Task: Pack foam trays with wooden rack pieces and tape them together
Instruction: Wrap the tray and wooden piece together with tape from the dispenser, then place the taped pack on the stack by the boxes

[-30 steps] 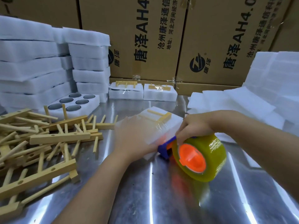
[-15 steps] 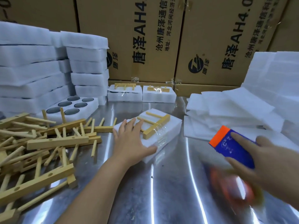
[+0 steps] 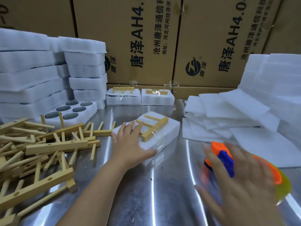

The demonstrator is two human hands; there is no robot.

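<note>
Two hands | left hand flat on foam tray, lying near-left to far-right | right hand splayed by tape dispenser

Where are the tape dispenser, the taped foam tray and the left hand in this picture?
tape dispenser (image 3: 226,161): head view, blue body.
taped foam tray (image 3: 172,130): head view, bare right corner.
left hand (image 3: 130,145): head view, back of hand.
</note>
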